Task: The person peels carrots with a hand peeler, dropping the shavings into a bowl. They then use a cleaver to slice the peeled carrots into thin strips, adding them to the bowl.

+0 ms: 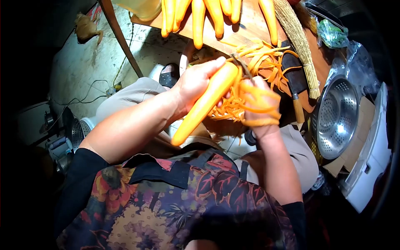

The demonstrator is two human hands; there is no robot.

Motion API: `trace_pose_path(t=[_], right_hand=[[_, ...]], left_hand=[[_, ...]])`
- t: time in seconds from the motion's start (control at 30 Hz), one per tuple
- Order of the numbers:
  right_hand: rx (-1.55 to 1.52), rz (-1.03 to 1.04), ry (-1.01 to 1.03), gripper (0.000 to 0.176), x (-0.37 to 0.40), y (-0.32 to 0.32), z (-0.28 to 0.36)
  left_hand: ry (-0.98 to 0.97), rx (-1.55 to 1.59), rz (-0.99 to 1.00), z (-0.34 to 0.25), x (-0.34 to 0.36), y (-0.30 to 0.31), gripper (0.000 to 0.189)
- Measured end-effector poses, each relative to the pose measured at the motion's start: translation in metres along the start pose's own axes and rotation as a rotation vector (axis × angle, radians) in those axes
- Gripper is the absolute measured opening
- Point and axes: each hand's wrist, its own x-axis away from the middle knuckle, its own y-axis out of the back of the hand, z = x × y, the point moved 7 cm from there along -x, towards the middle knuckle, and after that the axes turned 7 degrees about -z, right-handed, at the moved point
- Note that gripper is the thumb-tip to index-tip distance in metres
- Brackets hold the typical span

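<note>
Apron cloth (166, 200) lay nearest, at six o'clock under my forearms. Above it my left grip (196, 83) was closed round the upper part of the carrot (204, 104), thumb on top and fingers beneath. The carrot slanted from one o'clock at my fingertips down to seven o'clock, its lower end free over my lap.

At three o'clock from the carrot my right grip (260, 106) was curled shut on a shredding tool (241, 64). Only its dark blade showed, at the carrot's top end, just beside my left thumb tip. Shreds (227, 109) draped my right fingers and hid the handle.

I judged the stroke wanted light, even pressure along the carrot's length, with the left thumb drawn back from the blade and the carrot turned a little between passes. The hanging shreds needed shaking off, since they hid the edge.

Farther off, at twelve o'clock, the bench (250, 21) carried a row of peeled carrots (199, 21). A knife (293, 79) and a broom (298, 37) lay at two o'clock, and a colander (335, 116) sat at three.
</note>
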Motion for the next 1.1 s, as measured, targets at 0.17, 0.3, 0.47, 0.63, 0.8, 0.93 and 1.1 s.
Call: trace_pose_path(t=[0.17, 0.3, 0.47, 0.63, 0.8, 0.93, 1.1], right_hand=[[0.127, 0.007, -0.021, 0.015, -0.002, -0.005, -0.023], [0.071, 0.126, -0.096, 0.010, 0.003, -0.015, -0.023], [-0.317, -0.052, -0.308, 0.012, 0.001, -0.006, -0.017], [0.264, 0.578, -0.233, 0.031, 0.068, -0.082, -0.063], [0.219, 0.875, -0.428, 0.034, 0.050, -0.063, -0.038], [0.380, 0.993, -0.217, 0.031, 0.076, -0.081, -0.036], [0.288, 0.625, -0.075, 0.035, 0.095, -0.083, -0.054]], left_hand=[[0.025, -0.018, 0.132, -0.004, 0.007, -0.008, 0.052], [-0.004, 0.040, 0.193, -0.013, -0.001, 0.001, 0.053], [-0.078, 0.155, 0.232, -0.026, -0.001, 0.007, 0.053], [-0.266, 0.169, 0.146, -0.056, -0.007, 0.027, 0.049], [-0.366, 0.146, 0.043, -0.059, 0.005, 0.034, 0.044], [-0.349, 0.084, 0.007, -0.039, 0.012, 0.039, 0.042], [-0.393, 0.109, -0.001, -0.028, 0.025, 0.048, 0.041]])
